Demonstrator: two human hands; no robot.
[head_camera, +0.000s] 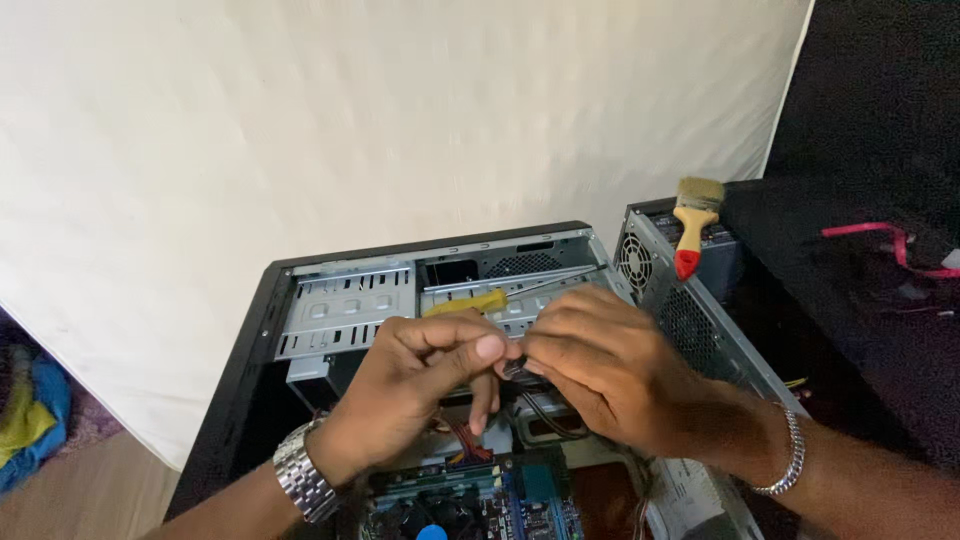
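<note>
White backdrop, open computer case (300, 330), left hand (420, 385), right hand (600, 370) pinching cable connector (513, 370)

A small dark cable connector (513, 369), pinched at fingertips, hangs above the open computer case (345, 300), wires trailing down.

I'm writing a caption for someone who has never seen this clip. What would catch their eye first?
Two bare hands meet at the centre, the left hand and right hand pinching a small dark cable connector over an open computer case. A yellow-handled screwdriver lies on the drive bay behind them. At upper right, a paintbrush with a red-tipped handle rests on the power supply.
</note>
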